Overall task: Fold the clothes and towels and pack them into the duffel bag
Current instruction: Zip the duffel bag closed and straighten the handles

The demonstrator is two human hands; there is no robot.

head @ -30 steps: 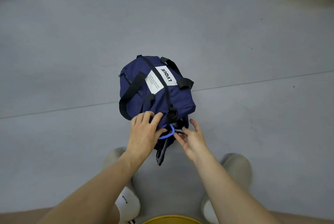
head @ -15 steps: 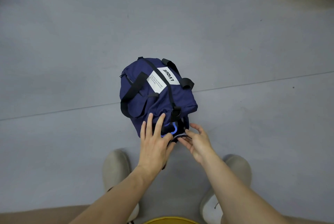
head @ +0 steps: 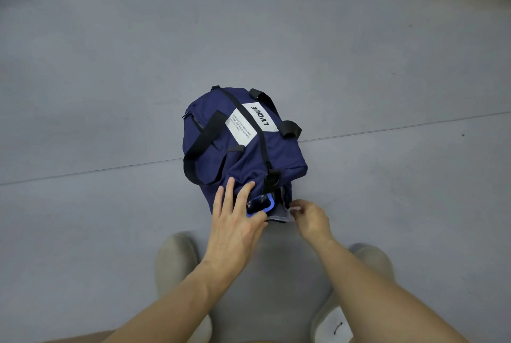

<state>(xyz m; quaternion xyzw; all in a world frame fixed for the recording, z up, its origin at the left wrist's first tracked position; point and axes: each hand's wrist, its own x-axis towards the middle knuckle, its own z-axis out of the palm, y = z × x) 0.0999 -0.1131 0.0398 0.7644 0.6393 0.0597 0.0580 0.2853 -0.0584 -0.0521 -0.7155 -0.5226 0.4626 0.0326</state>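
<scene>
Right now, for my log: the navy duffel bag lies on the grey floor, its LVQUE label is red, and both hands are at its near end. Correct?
No: the head view shows the LVQUE label white, not red. The navy duffel bag does lie on the grey floor, left hand and right hand at its near end.

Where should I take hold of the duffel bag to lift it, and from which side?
Probably best: grip the black handle loop on the left flank of the duffel bag, coming from above and the left. It hangs as an open loop, leaving room to hook through. The near end is taken: the left hand presses flat there, and the right hand pinches grey fabric.
</scene>
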